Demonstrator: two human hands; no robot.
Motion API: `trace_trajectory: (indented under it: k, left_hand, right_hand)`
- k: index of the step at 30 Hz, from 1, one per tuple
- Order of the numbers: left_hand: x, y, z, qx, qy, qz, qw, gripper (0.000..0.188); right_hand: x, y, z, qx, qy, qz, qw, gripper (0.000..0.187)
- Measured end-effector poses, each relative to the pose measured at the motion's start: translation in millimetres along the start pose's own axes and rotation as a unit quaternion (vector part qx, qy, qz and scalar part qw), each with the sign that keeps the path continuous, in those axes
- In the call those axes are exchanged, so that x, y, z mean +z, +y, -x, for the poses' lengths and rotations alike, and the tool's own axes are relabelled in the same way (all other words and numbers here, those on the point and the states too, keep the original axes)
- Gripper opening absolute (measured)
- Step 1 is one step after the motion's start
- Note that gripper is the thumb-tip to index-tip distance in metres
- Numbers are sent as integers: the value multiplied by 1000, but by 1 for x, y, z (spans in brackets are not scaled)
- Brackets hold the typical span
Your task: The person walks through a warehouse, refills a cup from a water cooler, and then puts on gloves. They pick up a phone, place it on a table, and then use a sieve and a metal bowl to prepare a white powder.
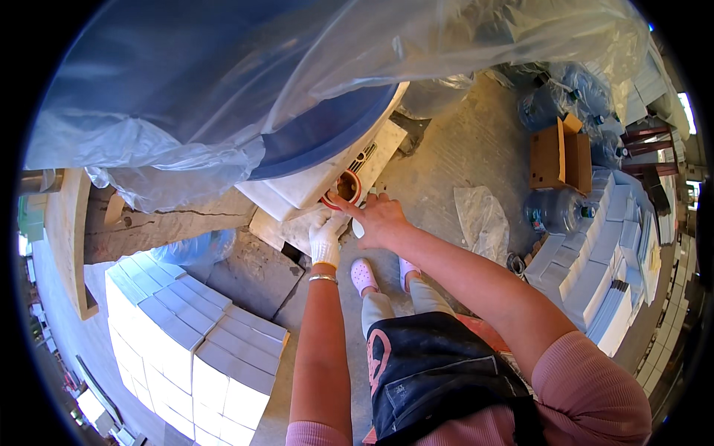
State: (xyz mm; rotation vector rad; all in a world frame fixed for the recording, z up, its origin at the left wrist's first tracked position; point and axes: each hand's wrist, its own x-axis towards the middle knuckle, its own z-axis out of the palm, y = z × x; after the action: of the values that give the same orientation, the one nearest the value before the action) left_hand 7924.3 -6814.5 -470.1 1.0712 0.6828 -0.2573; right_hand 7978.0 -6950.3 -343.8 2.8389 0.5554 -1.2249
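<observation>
In front of me, a round red-rimmed container (349, 177) with a brownish inside sits against a pale base beneath a large blue tub (327, 141). My left hand (325, 236), in a white glove, is just below its rim. The left fingers are drawn together, and their tips are partly hidden, so what they grip does not show. My right hand (381, 220) is bare and reaches across from the right, fingers stretched out and apart, the foremost fingertip at the rim. A small white piece (358, 228) shows by the right thumb.
Clear plastic sheeting (431, 44) hangs over the tub. Stacked white boxes (190, 327) stand at lower left. At right are water bottles (558, 208), an open cardboard box (559, 156) and more white stacks (595, 260). A crumpled plastic bag (482, 219) lies on the floor.
</observation>
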Motion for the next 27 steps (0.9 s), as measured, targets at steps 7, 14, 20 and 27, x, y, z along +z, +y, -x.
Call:
trace_trajectory:
  k: [7, 14, 20, 27]
  left_hand:
    - [-6, -9, -7, -2, 4, 7, 1000, 10]
    - [-1, -3, -1, 4, 2, 13, 1000, 10]
    - [1, 1, 2, -6, 4, 10, 1000, 9]
    - [0, 0, 1, -1, 1, 9, 1000, 9]
  right_hand:
    - [2, 0, -2, 1, -9, 5, 1000, 100]
    - [4, 1, -3, -2, -9, 4, 1000, 100]
    - [7, 1, -4, -2, 7, 5, 1000, 100]
    - [9, 1, -4, -6, 16, 2, 1000, 100]
